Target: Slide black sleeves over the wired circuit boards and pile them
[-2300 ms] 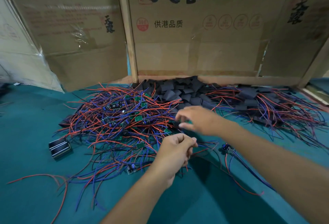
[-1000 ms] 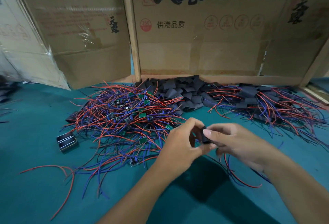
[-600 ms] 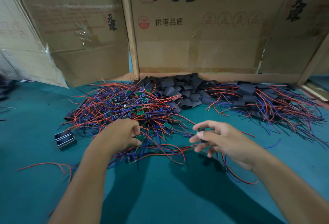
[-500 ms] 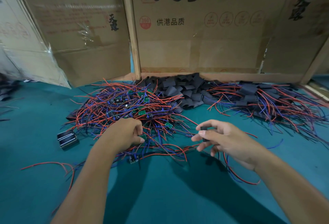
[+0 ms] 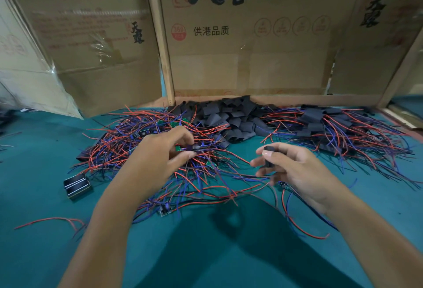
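Observation:
A heap of small green circuit boards with red and blue wires (image 5: 142, 141) lies left of centre on the teal table. My left hand (image 5: 160, 150) is over it, thumb and fingers pinching one wired board (image 5: 186, 148) lifted a little out of the heap. My right hand (image 5: 295, 171) hovers to the right and pinches a black sleeve (image 5: 268, 156) between thumb and forefinger. Loose black sleeves (image 5: 229, 118) are piled at the back centre. Sleeved boards with wires (image 5: 332, 127) form a pile at the back right.
Cardboard boxes (image 5: 247, 36) wall off the back of the table. A small black clip-like part (image 5: 76, 184) lies at the left. Stray wires (image 5: 297, 221) trail on the near cloth under my right wrist, and one red wire (image 5: 50, 220) at the near left.
My left hand left the right hand, reached into the wire heap and lifted a board from it. My right hand stayed in place holding the black sleeve.

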